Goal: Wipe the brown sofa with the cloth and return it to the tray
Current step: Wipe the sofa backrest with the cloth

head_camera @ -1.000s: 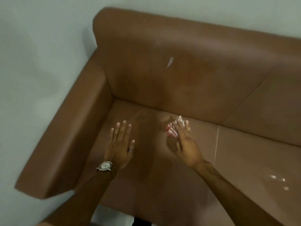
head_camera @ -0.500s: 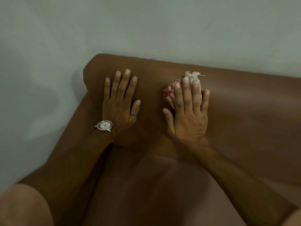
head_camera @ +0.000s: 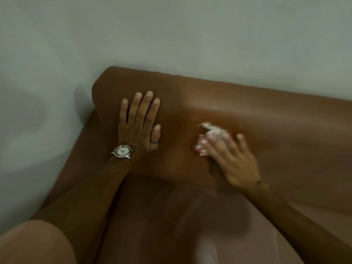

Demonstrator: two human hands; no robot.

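Head view, looking down at the brown sofa (head_camera: 219, 103) backrest, which sits against a pale wall (head_camera: 171, 31).

Left hand (head_camera: 140, 122): flat, palm down on the upper backrest near the sofa's left corner. Fingers (head_camera: 147, 103) extended and slightly spread, thumb out to the side. Holding nothing. Ring (head_camera: 154, 141) on the thumb, wristwatch (head_camera: 122, 151) with a white dial on the wrist.

Right hand (head_camera: 231, 159): motion-blurred, palm down on the backrest, lower than the left hand and well apart from it. Fingers laid over the cloth (head_camera: 210, 135), pressing it against the sofa leather. Blur makes it hard to say whether they are spread or closed up; the little finger looks set apart from the others.

Cloth: bunched under the right fingertips, in contact with the backrest. Pale with reddish marks, pattern not readable through the blur. A frayed white corner sticks out past the fingertips toward the top of the backrest.

Both forearms reach in from the bottom of the frame. Seat cushion (head_camera: 190, 225) visible below the hands, in shadow. Tray not in frame.
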